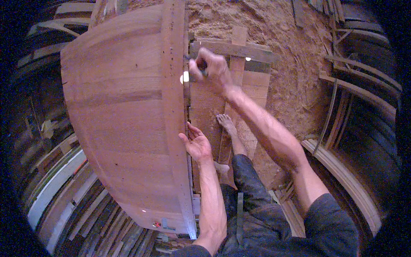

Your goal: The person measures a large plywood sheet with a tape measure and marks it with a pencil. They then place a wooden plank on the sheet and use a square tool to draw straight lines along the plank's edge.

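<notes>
A large wooden panel (115, 124) of wide planks fills the left half of the view. Along its right side runs a straight wooden strip (174, 98) dotted with small dark holes or nail marks. My right hand (209, 68) is closed in a fist beside the upper part of that strip. Something dark and small shows in its curled fingers, too unclear to name. Lower down, my left hand (197, 143) lies palm up with fingers stretched out, its thumb over the strip's edge and its fingertips at the panel's side. It holds nothing visible.
My bare feet stand on planks (252, 111) beside the panel. Sawdust-covered ground (295, 68) spreads to the right. Stacked timber (102, 214) lies at lower left, and long curved boards (346, 184) at right. Small red and blue items (165, 223) rest on the panel's near end.
</notes>
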Action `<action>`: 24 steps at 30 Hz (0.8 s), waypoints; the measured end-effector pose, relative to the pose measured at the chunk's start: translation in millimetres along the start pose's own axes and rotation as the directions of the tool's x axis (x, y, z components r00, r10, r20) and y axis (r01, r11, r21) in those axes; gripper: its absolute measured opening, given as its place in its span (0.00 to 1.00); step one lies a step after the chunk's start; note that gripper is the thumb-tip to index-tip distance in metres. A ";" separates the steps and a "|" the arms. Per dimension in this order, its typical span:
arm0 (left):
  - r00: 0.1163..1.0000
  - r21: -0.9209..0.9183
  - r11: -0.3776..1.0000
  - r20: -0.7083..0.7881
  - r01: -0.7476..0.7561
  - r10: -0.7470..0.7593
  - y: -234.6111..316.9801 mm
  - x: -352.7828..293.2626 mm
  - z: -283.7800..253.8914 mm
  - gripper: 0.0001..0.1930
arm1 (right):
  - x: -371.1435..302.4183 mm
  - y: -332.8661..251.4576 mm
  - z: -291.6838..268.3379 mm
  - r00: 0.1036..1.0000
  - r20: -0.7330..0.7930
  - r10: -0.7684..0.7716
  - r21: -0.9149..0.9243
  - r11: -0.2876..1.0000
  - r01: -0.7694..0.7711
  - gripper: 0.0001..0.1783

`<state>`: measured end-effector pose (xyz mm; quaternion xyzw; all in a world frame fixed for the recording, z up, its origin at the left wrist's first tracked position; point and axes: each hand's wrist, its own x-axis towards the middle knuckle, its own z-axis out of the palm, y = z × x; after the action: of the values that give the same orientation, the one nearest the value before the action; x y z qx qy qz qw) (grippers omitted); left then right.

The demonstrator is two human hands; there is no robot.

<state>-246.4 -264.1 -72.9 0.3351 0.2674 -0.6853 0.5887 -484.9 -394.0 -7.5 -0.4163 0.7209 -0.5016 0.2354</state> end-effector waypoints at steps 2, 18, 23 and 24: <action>0.998 0.008 0.999 -0.048 -0.043 0.044 -0.7 -1.1 3.5 0.25 | -33.6 -8.1 5.8 0.996 0.075 0.046 -0.011 0.999 -0.045 0.09; 0.995 0.611 0.791 0.055 0.034 -0.085 -1.6 -11.1 4.7 0.31 | -144.5 -75.0 -0.5 0.939 0.327 0.104 -0.114 0.991 -0.070 0.11; 0.970 0.551 0.817 0.051 0.170 -0.236 4.8 -22.1 2.0 0.26 | -168.7 -79.6 10.4 0.978 0.202 0.058 0.001 0.998 -0.059 0.10; 0.974 0.539 0.827 0.050 0.161 -0.222 5.3 -22.6 1.3 0.25 | -169.7 -85.2 9.0 0.977 0.208 0.053 -0.026 0.998 -0.048 0.10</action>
<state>-239.5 -251.8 -54.4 0.4179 0.0665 -0.8053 0.4152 -354.9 -269.6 54.1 -0.4506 0.7078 -0.4415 0.3178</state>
